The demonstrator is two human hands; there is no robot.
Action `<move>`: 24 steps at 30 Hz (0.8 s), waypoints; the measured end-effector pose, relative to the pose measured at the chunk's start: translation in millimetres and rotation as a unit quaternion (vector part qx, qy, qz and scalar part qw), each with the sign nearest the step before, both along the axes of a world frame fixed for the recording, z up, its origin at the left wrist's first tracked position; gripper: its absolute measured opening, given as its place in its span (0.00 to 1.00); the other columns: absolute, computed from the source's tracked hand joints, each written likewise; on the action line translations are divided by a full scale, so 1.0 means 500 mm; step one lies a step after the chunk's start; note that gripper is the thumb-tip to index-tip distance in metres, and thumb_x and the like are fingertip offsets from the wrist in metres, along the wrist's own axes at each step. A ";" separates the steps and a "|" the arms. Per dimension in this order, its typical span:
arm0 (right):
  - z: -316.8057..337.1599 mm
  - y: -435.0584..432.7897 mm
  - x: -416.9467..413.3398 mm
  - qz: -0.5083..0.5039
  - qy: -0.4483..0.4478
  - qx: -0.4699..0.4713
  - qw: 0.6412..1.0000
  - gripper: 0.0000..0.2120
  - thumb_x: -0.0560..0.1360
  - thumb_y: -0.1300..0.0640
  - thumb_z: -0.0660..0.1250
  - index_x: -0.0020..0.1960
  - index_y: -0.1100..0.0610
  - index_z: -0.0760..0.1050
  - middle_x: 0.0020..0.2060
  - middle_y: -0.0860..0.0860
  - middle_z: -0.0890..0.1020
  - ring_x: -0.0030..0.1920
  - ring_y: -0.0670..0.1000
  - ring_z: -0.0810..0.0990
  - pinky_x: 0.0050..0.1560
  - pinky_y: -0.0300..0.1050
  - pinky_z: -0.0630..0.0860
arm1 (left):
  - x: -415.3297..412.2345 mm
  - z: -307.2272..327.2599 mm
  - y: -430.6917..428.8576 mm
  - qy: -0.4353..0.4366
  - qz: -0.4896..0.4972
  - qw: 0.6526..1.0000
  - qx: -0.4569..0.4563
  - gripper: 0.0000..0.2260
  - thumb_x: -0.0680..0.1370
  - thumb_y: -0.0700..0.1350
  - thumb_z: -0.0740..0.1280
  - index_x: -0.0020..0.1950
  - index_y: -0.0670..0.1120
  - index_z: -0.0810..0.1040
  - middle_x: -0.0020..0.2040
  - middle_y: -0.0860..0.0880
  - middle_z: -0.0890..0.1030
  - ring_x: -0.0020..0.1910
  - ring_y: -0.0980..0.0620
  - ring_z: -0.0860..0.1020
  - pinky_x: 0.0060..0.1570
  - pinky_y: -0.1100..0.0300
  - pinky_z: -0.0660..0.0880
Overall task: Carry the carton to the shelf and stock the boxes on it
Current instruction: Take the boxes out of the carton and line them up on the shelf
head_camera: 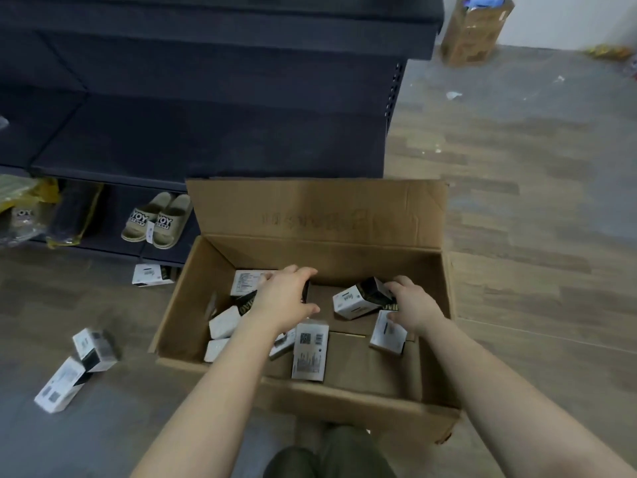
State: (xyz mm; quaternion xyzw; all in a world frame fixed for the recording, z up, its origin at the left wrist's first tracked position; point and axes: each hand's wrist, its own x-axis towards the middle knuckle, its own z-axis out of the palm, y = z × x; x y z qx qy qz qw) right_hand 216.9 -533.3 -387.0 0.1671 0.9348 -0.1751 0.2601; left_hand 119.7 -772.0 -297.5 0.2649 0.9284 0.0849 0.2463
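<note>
An open brown carton (344,405) stands on the floor in front of the dark shelf unit (206,132). Several small black-and-white boxes lie loose inside it. My left hand (286,298) reaches into the carton and curls around a dark box whose body is mostly hidden under the palm. My right hand (413,305) grips a tilted black-and-white box (358,300) at its right end, with another white box (387,334) just under the wrist. One box (309,351) lies flat near the carton's front wall.
Three more boxes lie on the floor: two stacked at the left (93,350), one by the shelf foot (151,274). Beige slippers (157,219) and bagged goods (72,215) fill the bottom shelf. A second carton (472,32) stands by the far wall.
</note>
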 end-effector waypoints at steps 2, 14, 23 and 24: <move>-0.066 0.007 -0.019 0.002 -0.005 -0.003 1.000 0.33 0.73 0.58 0.71 0.75 0.54 0.63 0.70 0.53 0.65 0.64 0.59 0.73 0.60 0.52 0.76 | -0.012 -0.061 0.005 -0.004 0.002 1.000 -0.002 0.31 0.74 0.54 0.71 0.75 0.55 0.64 0.69 0.50 0.71 0.68 0.47 0.70 0.69 0.45 0.65; -0.380 0.051 -0.059 0.020 0.001 -0.005 1.000 0.34 0.76 0.67 0.62 0.78 0.50 0.57 0.79 0.46 0.46 0.67 0.62 0.70 0.64 0.52 0.72 | -0.030 -0.344 -0.001 -0.010 -0.017 0.999 -0.031 0.29 0.76 0.53 0.69 0.76 0.54 0.63 0.69 0.51 0.71 0.68 0.48 0.70 0.69 0.49 0.60; -0.450 0.046 -0.091 -0.006 0.048 0.016 0.999 0.34 0.76 0.66 0.62 0.79 0.53 0.53 0.76 0.54 0.53 0.65 0.64 0.69 0.65 0.52 0.70 | -0.024 -0.417 -0.007 -0.013 -0.002 1.000 -0.018 0.29 0.77 0.51 0.68 0.76 0.54 0.63 0.68 0.51 0.72 0.68 0.50 0.70 0.70 0.50 0.59; -0.451 0.045 -0.095 -0.006 0.049 0.024 0.998 0.33 0.76 0.66 0.62 0.78 0.55 0.55 0.75 0.55 0.54 0.63 0.64 0.69 0.65 0.52 0.70 | -0.024 -0.419 -0.005 -0.014 -0.002 1.000 -0.017 0.29 0.77 0.51 0.68 0.76 0.54 0.63 0.67 0.51 0.72 0.67 0.50 0.70 0.69 0.50 0.59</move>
